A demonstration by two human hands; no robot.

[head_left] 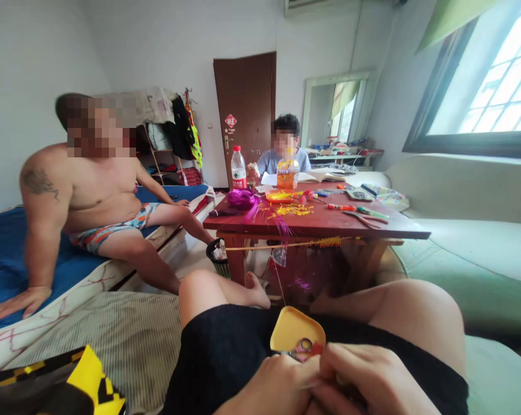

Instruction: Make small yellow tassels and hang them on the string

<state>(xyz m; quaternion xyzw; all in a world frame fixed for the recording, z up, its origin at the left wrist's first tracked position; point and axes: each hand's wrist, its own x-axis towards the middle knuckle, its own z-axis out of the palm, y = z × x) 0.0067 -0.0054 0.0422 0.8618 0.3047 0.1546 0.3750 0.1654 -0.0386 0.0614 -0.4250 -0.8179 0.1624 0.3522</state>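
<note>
My left hand (271,383) and my right hand (366,377) are together over my lap, fingers bent and pressed close. Whatever they hold between them is hidden by the fingers. Just beyond them a small yellow tray (291,324) rests on my black shorts. Inside it, next to my fingertips, lie a dark ring (306,344) and small pink-red pieces, too small to name. A thin thread (279,276) runs from near the table edge down to the tray. Along the table's front edge stretches a thin stick (269,248) with yellow bits wound near its right part.
On the red-brown table (390,230) are purple strands (243,199), yellow bits (293,210), pliers (362,220), a water bottle (238,168) and an orange drink bottle (287,174). One person (100,184) sits on the bed at left; another (285,144) sits behind the table. A bin (217,259) stands below.
</note>
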